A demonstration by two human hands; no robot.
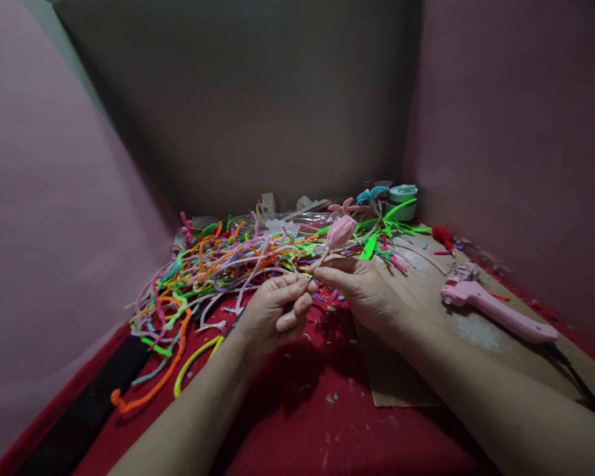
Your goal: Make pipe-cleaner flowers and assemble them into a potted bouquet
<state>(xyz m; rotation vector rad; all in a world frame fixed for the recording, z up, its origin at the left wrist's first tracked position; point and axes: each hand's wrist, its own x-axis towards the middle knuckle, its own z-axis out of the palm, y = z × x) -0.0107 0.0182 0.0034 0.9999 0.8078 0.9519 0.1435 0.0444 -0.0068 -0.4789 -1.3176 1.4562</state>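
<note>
Pink fuzzy chenille forms the flower bud (341, 231), which stands tilted on its stem (323, 257) at the centre of the view, raised above the worktop and in front of the tangled pile. The right hand (369, 291) holds this piece from the right; its grip is pinched on the stem, thumb uppermost, just below the bud. The left hand (277, 311) meets it from the other side – its grip pressed together on a thin dark strand (311, 279) (too small to identify) close to the right fingertips.

Beyond the left hand lies a heap of chenille stems (228, 261) in orange, lilac, green and yellow; one orange stem (151, 396) curls out toward the near left, beside a black strip (92, 403). Yellow handles (191, 367) show next to the left forearm, partly hidden by it.

At right, a pink glue gun (500, 312) rests on a brown board (406, 390), its dark cord (572, 373) trailing toward the near edge. Farther back stand a pale teal container (401, 210) and, just beside it, a blue chenille flower (371, 196). Red cloth (337, 430) covers the worktop – small coloured scraps lie scattered over it.
</note>
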